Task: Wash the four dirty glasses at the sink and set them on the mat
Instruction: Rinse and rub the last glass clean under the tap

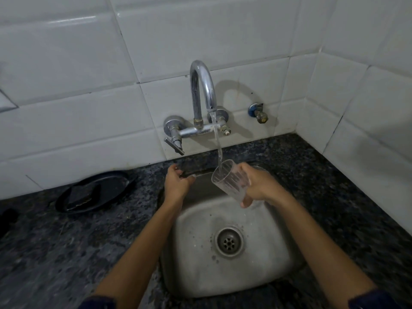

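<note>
Head view, looking down into a square stainless-steel sink set into a dark speckled stone desk. Right hand wrapped around a clear ribbed drinking glass, fingers curled over its side and base; glass tilted, mouth up and toward the wall, held above the back half of the basin. A thin stream of water falls from the curved chrome wall tap into the glass mouth. Left hand loosely curled at the sink's back-left rim, fingertips on the edge; whether it holds anything cannot be told. Round metal drain in the basin floor, droplets around it. On the desk toward its back-left edge, a black round plate carrying a dark rectangular scrub pad. White glazed tiles behind; a small blue-collared brass valve right of the tap.
</note>
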